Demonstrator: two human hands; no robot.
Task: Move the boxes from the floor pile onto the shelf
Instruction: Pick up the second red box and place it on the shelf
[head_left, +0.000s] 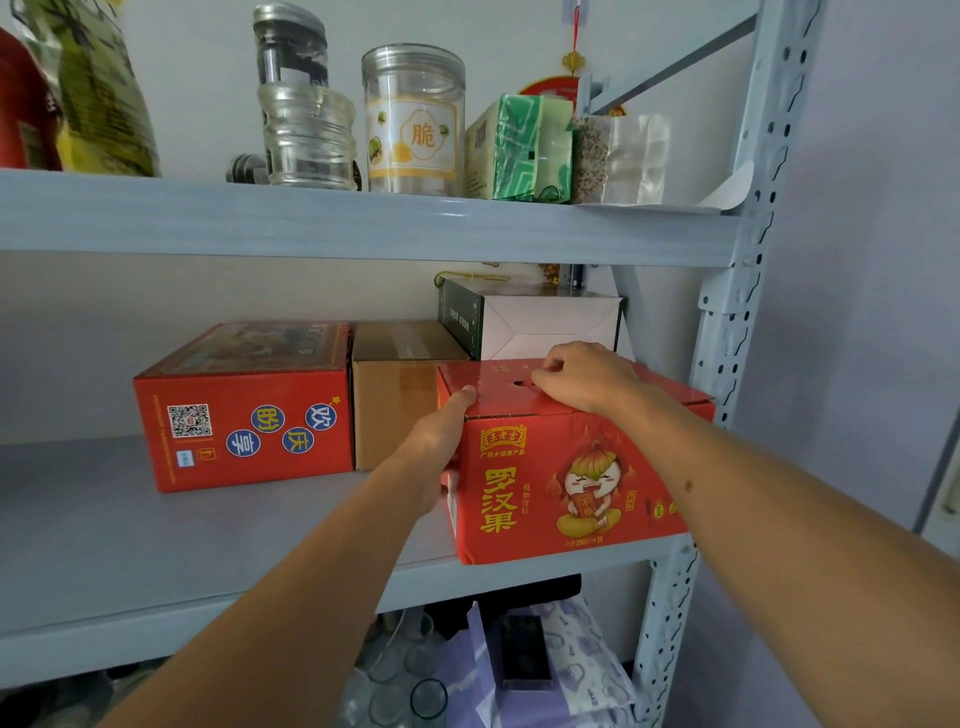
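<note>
the red drink box (571, 483) sits on the middle shelf (156, 545), at its right end by the front edge. the left hand (436, 441) lies flat on the box's left side, fingers straight, thumb on the top edge. the right hand (582, 379) rests on top, fingers curled into the slot there. just past the left hand stand a brown box (395, 405) and another red box (249, 410). behind the right hand is a white box (545, 327). jars (413, 119) stand on the shelf above.
</note>
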